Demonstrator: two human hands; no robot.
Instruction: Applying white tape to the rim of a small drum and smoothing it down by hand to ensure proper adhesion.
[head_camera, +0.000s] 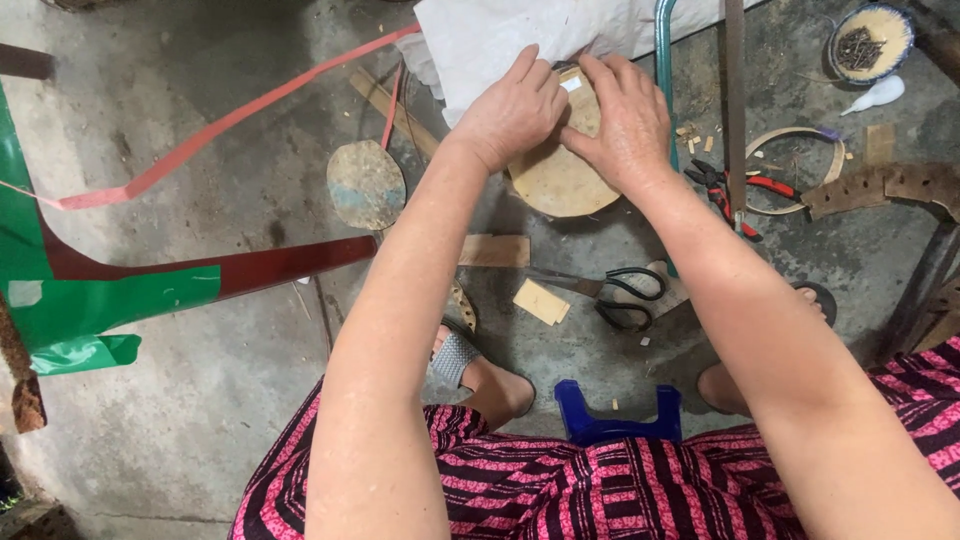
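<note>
L hand (510, 110) & R hand (625, 125) pressed flat, fingers spread, on a round wood disc (560, 180). Scissors (620, 290) lay at 6 o'clock from it, pliers (735, 190) at 3.

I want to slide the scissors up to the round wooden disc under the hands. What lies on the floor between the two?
In the head view, a flat wooden strip lies left of that path; between the scissors and the disc the concrete looks bare.

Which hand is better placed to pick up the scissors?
Right, probably. The scissors lie below the right hand, under that forearm; the left hand would have to cross over. Both now press the wooden disc.
</note>
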